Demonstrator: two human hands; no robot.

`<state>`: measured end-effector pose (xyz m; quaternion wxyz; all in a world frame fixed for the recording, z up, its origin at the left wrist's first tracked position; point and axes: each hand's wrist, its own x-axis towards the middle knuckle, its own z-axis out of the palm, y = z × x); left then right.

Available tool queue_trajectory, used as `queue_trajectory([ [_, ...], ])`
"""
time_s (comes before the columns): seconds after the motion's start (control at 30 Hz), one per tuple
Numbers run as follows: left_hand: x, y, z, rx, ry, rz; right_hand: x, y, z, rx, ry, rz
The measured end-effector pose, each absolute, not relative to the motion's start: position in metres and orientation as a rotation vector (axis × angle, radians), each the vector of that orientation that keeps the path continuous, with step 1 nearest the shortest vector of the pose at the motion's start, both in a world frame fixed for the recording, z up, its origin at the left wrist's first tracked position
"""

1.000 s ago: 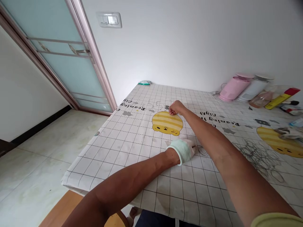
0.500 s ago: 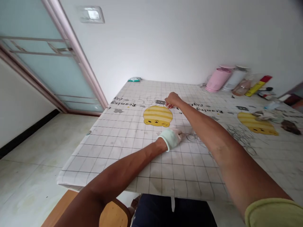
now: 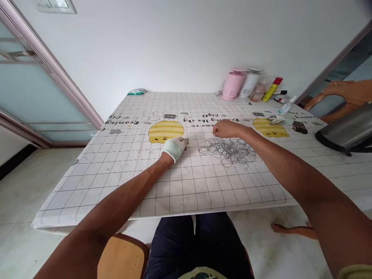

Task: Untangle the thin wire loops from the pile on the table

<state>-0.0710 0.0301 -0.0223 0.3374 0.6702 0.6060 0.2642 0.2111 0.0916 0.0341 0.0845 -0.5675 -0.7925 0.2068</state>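
Observation:
My left hand [image 3: 176, 148], in a pale glove, rests on the table near the lower edge of a yellow printed bear [image 3: 166, 130]. Its fingers are pressed together, and whatever is in them is hidden. Bare and curled closed, my right hand [image 3: 225, 128] is just beyond a tangled heap of thin grey wire loops [image 3: 229, 151]. I cannot make out what its fingertips hold. A few faint thin rings [image 3: 154, 115] lie on the cloth beyond the bear.
A checked tablecloth [image 3: 122, 182] covers the table. Along the wall stand a pink cylinder [image 3: 233, 85], a white one [image 3: 249, 84] and a yellow-red box [image 3: 271, 90]. A green packet [image 3: 136, 92] lies at the far left corner. At right are crumpled gloves [image 3: 281, 119] and a metal kettle [image 3: 345, 130].
My view has turned to the right. My right hand has come back from beside the far rings to the wire heap, still closed. My left hand stays low on the cloth.

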Motion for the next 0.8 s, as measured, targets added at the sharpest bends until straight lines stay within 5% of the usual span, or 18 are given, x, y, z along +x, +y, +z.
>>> queue_trajectory([
  [0.8,-0.057,0.027,-0.022,1.898,1.827,0.580,0.261,0.043,0.010,-1.267,-1.963,0.485],
])
